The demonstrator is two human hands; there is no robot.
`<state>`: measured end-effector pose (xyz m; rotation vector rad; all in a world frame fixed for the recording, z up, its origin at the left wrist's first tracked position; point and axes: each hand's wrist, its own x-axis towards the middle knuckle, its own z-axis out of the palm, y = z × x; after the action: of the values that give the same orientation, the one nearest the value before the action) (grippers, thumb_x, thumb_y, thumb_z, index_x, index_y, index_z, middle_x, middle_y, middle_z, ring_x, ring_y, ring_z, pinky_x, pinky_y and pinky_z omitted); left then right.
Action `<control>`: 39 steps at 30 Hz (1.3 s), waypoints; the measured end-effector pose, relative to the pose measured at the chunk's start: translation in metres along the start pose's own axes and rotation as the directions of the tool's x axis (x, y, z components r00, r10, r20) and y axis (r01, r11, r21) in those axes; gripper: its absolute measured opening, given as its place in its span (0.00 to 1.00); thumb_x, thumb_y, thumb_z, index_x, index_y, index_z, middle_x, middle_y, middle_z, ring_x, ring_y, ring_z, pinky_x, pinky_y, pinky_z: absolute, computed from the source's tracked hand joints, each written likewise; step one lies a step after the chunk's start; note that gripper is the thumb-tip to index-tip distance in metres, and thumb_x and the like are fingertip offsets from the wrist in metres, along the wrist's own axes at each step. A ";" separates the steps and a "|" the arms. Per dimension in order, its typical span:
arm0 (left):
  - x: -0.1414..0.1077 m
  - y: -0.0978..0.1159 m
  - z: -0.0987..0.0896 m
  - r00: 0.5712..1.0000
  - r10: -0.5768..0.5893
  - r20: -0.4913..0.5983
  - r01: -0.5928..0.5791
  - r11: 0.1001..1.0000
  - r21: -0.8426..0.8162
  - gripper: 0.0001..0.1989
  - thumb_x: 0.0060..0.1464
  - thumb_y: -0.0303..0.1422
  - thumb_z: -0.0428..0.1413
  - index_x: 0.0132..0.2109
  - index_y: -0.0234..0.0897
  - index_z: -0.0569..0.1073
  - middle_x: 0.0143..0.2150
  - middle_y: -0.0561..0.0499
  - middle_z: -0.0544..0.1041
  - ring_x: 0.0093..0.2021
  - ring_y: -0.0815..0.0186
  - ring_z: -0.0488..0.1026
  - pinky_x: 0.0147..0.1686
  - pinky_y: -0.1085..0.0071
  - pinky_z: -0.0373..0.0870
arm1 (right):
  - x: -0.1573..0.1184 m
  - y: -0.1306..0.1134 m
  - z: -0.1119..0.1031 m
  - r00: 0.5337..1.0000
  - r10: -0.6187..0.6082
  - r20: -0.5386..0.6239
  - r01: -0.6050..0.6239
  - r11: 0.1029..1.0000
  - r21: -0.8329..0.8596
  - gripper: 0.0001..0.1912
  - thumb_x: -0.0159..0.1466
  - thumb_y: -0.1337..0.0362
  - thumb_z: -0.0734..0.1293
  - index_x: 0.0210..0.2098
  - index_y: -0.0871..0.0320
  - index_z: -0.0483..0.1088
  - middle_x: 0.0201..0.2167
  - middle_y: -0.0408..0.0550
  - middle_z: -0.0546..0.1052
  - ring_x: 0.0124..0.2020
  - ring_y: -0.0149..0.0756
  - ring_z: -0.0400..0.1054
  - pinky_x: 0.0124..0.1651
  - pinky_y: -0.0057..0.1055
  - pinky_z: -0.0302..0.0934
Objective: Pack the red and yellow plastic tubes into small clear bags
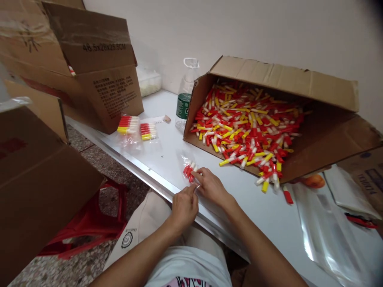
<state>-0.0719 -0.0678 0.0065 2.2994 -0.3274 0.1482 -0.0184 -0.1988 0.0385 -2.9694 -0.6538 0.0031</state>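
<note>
A small clear plastic bag (189,169) with several red and white tubes inside lies near the table's front edge. My left hand (184,205) is closed, its fingertips pinching the near end of the bag. Coming in from the right, my right hand (211,185) is closed on the same bag, its fingers by the red tubes. Some of the bag's near end is hidden by my fingers. Beyond it, a tipped cardboard box (284,73) spills many red, yellow and white tubes (239,127) onto the table.
Two filled bags (129,129) lie at the left on the white table (161,159). A clear bottle (183,99) stands at the back. Flat plastic bags (329,235) lie at the right. Large cartons (116,87) and a red stool (89,223) are on the left.
</note>
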 end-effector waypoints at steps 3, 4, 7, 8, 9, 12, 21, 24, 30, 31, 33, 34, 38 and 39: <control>0.000 0.000 0.000 1.000 -0.014 -0.001 0.013 0.999 -0.032 0.19 0.57 0.26 0.42 0.52 0.32 0.70 0.38 0.44 0.77 0.37 0.60 0.75 0.39 0.65 0.71 | 0.005 -0.003 0.000 1.000 0.027 0.002 -0.026 0.997 -0.079 0.13 0.64 0.63 0.61 0.46 0.55 0.69 0.42 0.51 0.71 0.43 0.38 0.63 0.40 0.29 0.55; -0.001 0.000 0.001 1.000 -0.014 -0.010 0.014 0.999 -0.035 0.20 0.57 0.25 0.42 0.53 0.31 0.70 0.37 0.43 0.77 0.36 0.60 0.75 0.38 0.65 0.71 | 0.007 -0.005 0.002 0.998 0.064 -0.027 -0.067 0.991 -0.119 0.11 0.64 0.61 0.60 0.44 0.56 0.70 0.40 0.51 0.71 0.42 0.39 0.64 0.39 0.30 0.55; -0.005 0.000 0.004 0.999 -0.012 -0.040 0.011 0.999 -0.031 0.20 0.56 0.24 0.41 0.53 0.29 0.69 0.36 0.42 0.77 0.35 0.61 0.75 0.37 0.66 0.70 | 0.014 -0.013 0.015 0.974 0.190 -0.123 -0.207 0.968 -0.143 0.16 0.65 0.52 0.59 0.39 0.57 0.69 0.37 0.52 0.72 0.39 0.39 0.66 0.36 0.30 0.54; -0.006 0.000 0.005 0.999 -0.010 -0.042 0.009 1.000 -0.026 0.20 0.56 0.23 0.41 0.52 0.28 0.70 0.35 0.43 0.77 0.34 0.61 0.75 0.36 0.66 0.70 | 0.016 -0.016 0.019 0.960 0.242 -0.139 -0.259 0.958 -0.122 0.18 0.64 0.49 0.58 0.39 0.57 0.68 0.36 0.51 0.73 0.38 0.38 0.67 0.35 0.30 0.54; -0.007 0.000 0.005 0.999 -0.008 -0.044 0.007 1.000 -0.020 0.20 0.56 0.23 0.41 0.52 0.28 0.70 0.33 0.43 0.77 0.33 0.62 0.74 0.35 0.67 0.70 | 0.019 -0.018 0.023 0.944 0.296 -0.146 -0.311 0.945 -0.098 0.20 0.64 0.47 0.57 0.39 0.57 0.68 0.35 0.51 0.73 0.36 0.38 0.67 0.34 0.30 0.54; -0.009 0.000 0.005 0.998 -0.014 -0.069 0.012 0.999 -0.035 0.20 0.57 0.24 0.41 0.52 0.29 0.70 0.32 0.44 0.77 0.31 0.63 0.74 0.33 0.68 0.69 | 0.027 -0.023 0.028 0.898 0.424 -0.115 -0.430 0.902 -0.032 0.23 0.65 0.45 0.54 0.40 0.58 0.67 0.32 0.49 0.74 0.32 0.37 0.69 0.33 0.31 0.55; 0.004 -0.014 -0.015 0.977 -0.166 -0.133 0.180 0.978 0.101 0.18 0.59 0.31 0.46 0.53 0.37 0.73 0.41 0.46 0.79 0.37 0.60 0.76 0.36 0.67 0.68 | -0.027 0.041 -0.024 0.984 0.159 0.077 -0.174 0.788 0.590 0.21 0.58 0.53 0.65 0.48 0.56 0.68 0.46 0.49 0.73 0.41 0.34 0.69 0.43 0.30 0.62; 0.005 -0.019 -0.020 0.972 -0.164 -0.166 0.189 0.971 0.148 0.18 0.60 0.35 0.46 0.53 0.38 0.73 0.36 0.47 0.79 0.34 0.62 0.76 0.33 0.69 0.67 | -0.057 0.090 -0.040 0.793 0.608 -0.029 -0.550 0.736 0.394 0.17 0.63 0.57 0.60 0.46 0.59 0.69 0.40 0.52 0.76 0.40 0.39 0.70 0.43 0.33 0.62; 0.003 -0.017 -0.020 0.979 -0.155 -0.130 0.171 0.978 0.119 0.17 0.59 0.35 0.47 0.51 0.39 0.74 0.38 0.49 0.79 0.32 0.64 0.75 0.33 0.70 0.66 | -0.074 0.151 -0.043 0.464 0.868 -0.176 -0.886 0.451 -0.110 0.27 0.65 0.49 0.55 0.54 0.64 0.63 0.45 0.63 0.72 0.44 0.51 0.69 0.41 0.41 0.62; 0.003 -0.017 -0.020 0.980 -0.155 -0.128 0.170 0.979 0.113 0.17 0.59 0.35 0.47 0.51 0.38 0.74 0.39 0.49 0.79 0.32 0.64 0.75 0.34 0.69 0.67 | -0.071 0.155 -0.042 0.480 0.863 -0.160 -0.876 0.460 -0.144 0.27 0.65 0.50 0.55 0.53 0.65 0.63 0.45 0.64 0.71 0.44 0.51 0.69 0.41 0.40 0.62; 0.003 -0.016 -0.020 0.979 -0.155 -0.129 0.169 0.980 0.107 0.17 0.59 0.35 0.47 0.51 0.38 0.74 0.40 0.48 0.79 0.33 0.64 0.75 0.34 0.69 0.67 | -0.064 0.161 -0.038 0.505 0.849 -0.153 -0.858 0.476 -0.192 0.24 0.65 0.54 0.57 0.51 0.66 0.66 0.46 0.64 0.69 0.46 0.50 0.67 0.42 0.39 0.62; 0.003 -0.016 -0.020 0.979 -0.153 -0.134 0.168 0.980 0.106 0.17 0.59 0.35 0.47 0.50 0.38 0.74 0.40 0.48 0.79 0.32 0.64 0.75 0.34 0.69 0.67 | -0.062 0.163 -0.037 0.509 0.846 -0.159 -0.855 0.476 -0.205 0.21 0.64 0.56 0.58 0.50 0.66 0.67 0.47 0.65 0.69 0.48 0.50 0.66 0.42 0.38 0.61; 0.006 -0.013 -0.017 0.971 -0.149 -0.186 0.167 0.982 0.084 0.17 0.59 0.36 0.48 0.50 0.36 0.74 0.39 0.48 0.80 0.30 0.66 0.75 0.33 0.71 0.68 | -0.064 0.155 -0.041 0.538 0.805 -0.251 -0.843 0.504 -0.189 0.19 0.65 0.61 0.57 0.47 0.66 0.70 0.48 0.65 0.68 0.50 0.51 0.63 0.44 0.39 0.61; 0.007 -0.012 -0.016 0.968 -0.149 -0.201 0.166 0.983 0.073 0.17 0.59 0.36 0.48 0.50 0.36 0.74 0.38 0.48 0.80 0.29 0.66 0.75 0.33 0.71 0.68 | -0.068 0.145 -0.043 0.565 0.771 -0.295 -0.824 0.549 -0.144 0.18 0.65 0.62 0.57 0.48 0.65 0.70 0.46 0.64 0.70 0.48 0.50 0.65 0.43 0.39 0.61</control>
<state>-0.0617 -0.0493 0.0107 2.3652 -0.0375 0.3101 -0.0186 -0.3628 0.0655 -3.1409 0.8583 -0.3315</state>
